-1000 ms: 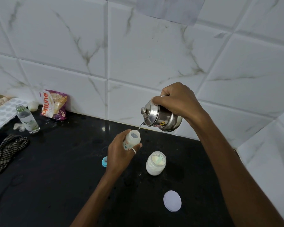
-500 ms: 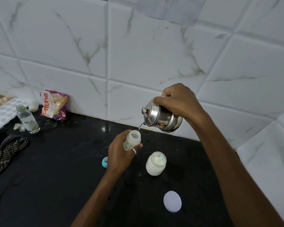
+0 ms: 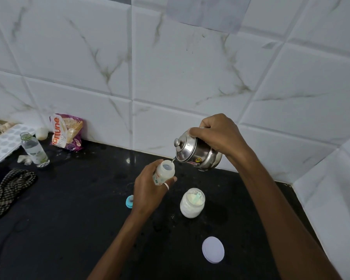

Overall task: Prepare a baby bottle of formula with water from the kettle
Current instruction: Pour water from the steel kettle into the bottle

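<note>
My left hand (image 3: 150,188) grips a small white baby bottle (image 3: 165,172), uncapped and tilted slightly, above the black counter (image 3: 79,219). My right hand (image 3: 218,134) holds a small steel kettle (image 3: 196,152) tipped to the left, its spout right over the bottle's mouth, with a thin stream of water running in. An open glass jar of white formula powder (image 3: 192,203) with a scoop inside stands just right of my left hand. The jar's white lid (image 3: 213,249) lies flat nearer to me. A blue bottle cap (image 3: 129,201) rests on the counter, partly hidden behind my left wrist.
At the back left stand a clear bottle (image 3: 34,149), a purple snack packet (image 3: 67,131) against the tiled wall, a white ice tray (image 3: 2,144) and a checked cloth (image 3: 6,186). The tiled wall turns a corner at the right.
The kettle and bottle stay almost where they were; the kettle has dipped a little lower while water keeps running into the bottle.
</note>
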